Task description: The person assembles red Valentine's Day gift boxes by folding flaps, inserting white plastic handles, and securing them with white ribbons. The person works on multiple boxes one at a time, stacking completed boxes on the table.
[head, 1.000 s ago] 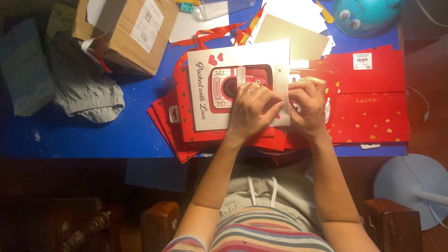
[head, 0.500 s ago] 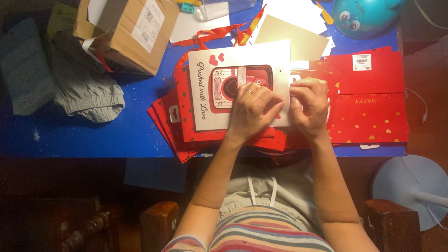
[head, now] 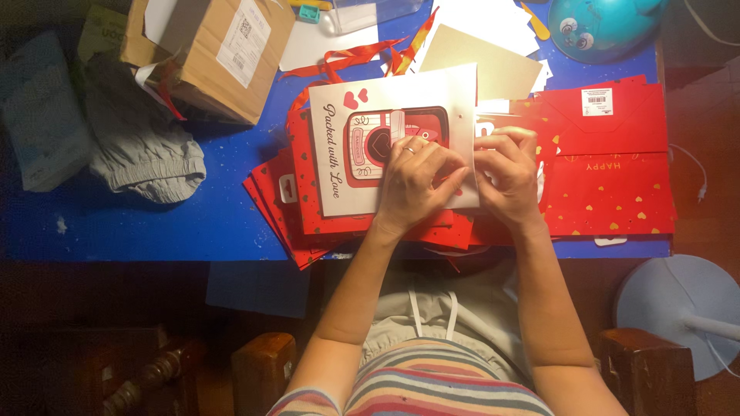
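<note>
Fingers of both hands pinching the white card's point(head: 339, 166) right edge, long axis toward the far table point(head: 193, 223) edge.

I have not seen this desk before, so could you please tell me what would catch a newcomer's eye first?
Mid-table, both hands, left hand and right hand, press on a white card with a pink camera drawing, lying on a stack of red bags. The blue table glows beneath them. At far left sit a cardboard box and grey cloth.
</note>
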